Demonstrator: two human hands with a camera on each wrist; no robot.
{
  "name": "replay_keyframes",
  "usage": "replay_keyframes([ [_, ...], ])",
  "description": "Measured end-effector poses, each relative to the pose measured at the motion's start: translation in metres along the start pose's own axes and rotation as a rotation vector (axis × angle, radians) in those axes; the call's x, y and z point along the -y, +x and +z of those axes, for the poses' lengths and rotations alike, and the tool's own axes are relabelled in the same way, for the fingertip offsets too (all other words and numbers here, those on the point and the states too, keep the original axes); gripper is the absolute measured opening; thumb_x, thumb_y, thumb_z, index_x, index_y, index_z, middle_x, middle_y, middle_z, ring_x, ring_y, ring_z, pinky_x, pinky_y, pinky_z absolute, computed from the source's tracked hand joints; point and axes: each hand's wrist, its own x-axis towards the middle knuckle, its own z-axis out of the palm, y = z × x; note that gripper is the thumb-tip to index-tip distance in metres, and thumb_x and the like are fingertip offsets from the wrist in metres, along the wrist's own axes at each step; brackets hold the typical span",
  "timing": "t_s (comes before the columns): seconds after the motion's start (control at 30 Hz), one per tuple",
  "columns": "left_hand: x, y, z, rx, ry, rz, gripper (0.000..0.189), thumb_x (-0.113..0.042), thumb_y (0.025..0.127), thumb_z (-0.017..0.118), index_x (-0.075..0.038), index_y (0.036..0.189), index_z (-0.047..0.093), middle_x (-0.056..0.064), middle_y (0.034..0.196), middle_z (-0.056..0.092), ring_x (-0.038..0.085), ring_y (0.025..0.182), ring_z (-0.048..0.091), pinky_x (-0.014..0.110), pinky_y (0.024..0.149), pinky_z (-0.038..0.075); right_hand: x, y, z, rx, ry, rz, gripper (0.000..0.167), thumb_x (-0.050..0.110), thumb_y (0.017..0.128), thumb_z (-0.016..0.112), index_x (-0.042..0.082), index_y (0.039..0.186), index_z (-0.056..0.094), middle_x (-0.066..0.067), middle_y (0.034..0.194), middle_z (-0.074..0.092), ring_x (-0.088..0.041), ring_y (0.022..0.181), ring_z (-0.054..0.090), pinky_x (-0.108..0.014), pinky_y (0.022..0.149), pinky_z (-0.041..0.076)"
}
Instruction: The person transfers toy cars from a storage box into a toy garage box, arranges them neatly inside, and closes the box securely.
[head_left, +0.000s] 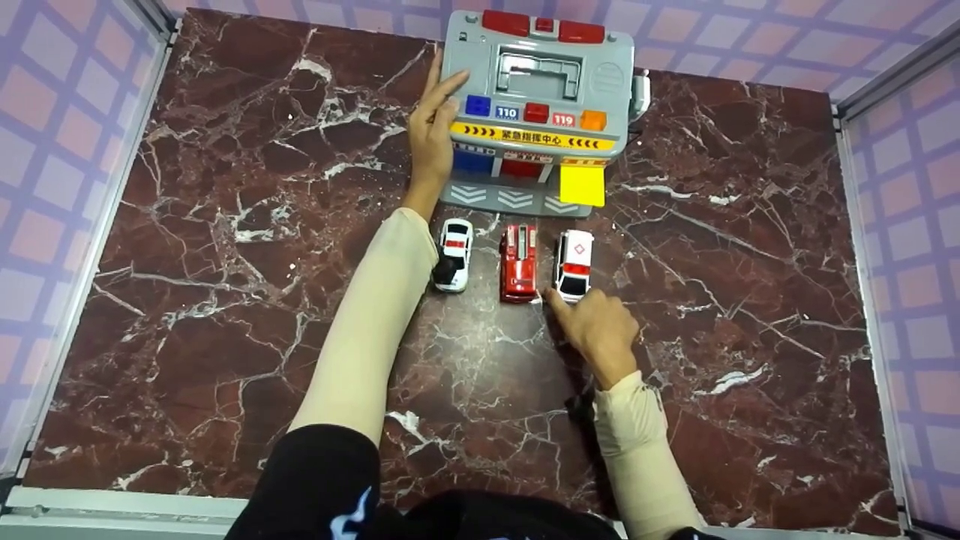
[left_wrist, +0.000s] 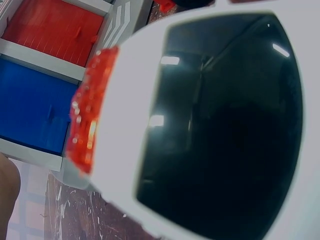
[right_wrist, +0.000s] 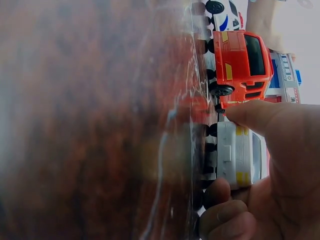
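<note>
A grey toy rescue station (head_left: 469,71) stands at the back, its yellow door (head_left: 582,185) raised and its blue door (left_wrist: 35,105) and red door (left_wrist: 52,32) down. My left hand (head_left: 431,142) rests against the station's left side, fingers straight. In front, a white toy ambulance (head_left: 578,251) points its nose toward me. My right hand (head_left: 600,326) pinches the ambulance's front end, thumb on one flank and curled fingers on the other. Left of it sits a red toy fire truck (head_left: 519,262), close to the thumb (right_wrist: 250,116).
A white toy police car (head_left: 456,238) stands beside my left forearm and fills much of the left wrist view. The marbled tabletop (head_left: 247,300) stretches to both sides. Checked panels (head_left: 64,150) wall it in at the left, right and back.
</note>
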Motion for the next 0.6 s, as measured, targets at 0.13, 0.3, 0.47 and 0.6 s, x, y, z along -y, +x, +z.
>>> replay_keyframes([
  [0.13, -0.011, -0.003, 0.001, 0.005, -0.011, -0.017, 0.036, 0.006, 0.096, 0.043, 0.008, 0.126, 0.063, 0.021, 0.159, 0.032, 0.012, 0.144, 0.041, 0.023, 0.115, 0.034, 0.001, -0.001, 0.001, 0.005, -0.006, -0.006, 0.092, 0.08, 0.089, 0.038, -0.007, 0.097, 0.067, -0.034, 0.1, 0.068, -0.047, 0.086, 0.069, -0.053, 0.067, 0.056],
  [0.3, 0.002, 0.0, -0.002, 0.013, -0.001, -0.013, 0.038, 0.004, 0.095, 0.044, 0.004, 0.127, 0.065, 0.016, 0.16, 0.034, 0.007, 0.136, 0.046, 0.019, 0.075, 0.046, 0.001, -0.002, 0.0, 0.008, 0.0, -0.001, 0.091, 0.078, 0.09, 0.038, -0.008, 0.102, 0.066, -0.034, 0.102, 0.068, -0.047, 0.088, 0.069, -0.053, 0.067, 0.056],
  [0.47, 0.005, 0.001, -0.003, 0.018, 0.012, 0.006, 0.037, 0.002, 0.096, 0.045, 0.0, 0.126, 0.067, 0.014, 0.16, 0.036, 0.005, 0.133, 0.048, 0.017, 0.063, 0.042, 0.0, -0.003, 0.0, -0.027, 0.035, -0.005, 0.086, 0.076, 0.091, 0.04, -0.006, 0.096, 0.067, -0.034, 0.102, 0.069, -0.048, 0.088, 0.069, -0.054, 0.068, 0.056],
  [0.6, 0.004, 0.0, -0.002, 0.013, 0.026, 0.02, 0.037, 0.002, 0.096, 0.046, 0.0, 0.126, 0.067, 0.017, 0.159, 0.036, 0.004, 0.128, 0.053, 0.017, 0.062, 0.042, -0.001, -0.004, 0.001, -0.049, 0.07, -0.005, 0.079, 0.075, 0.091, 0.042, 0.0, 0.085, 0.065, -0.032, 0.098, 0.069, -0.046, 0.086, 0.069, -0.054, 0.068, 0.055],
])
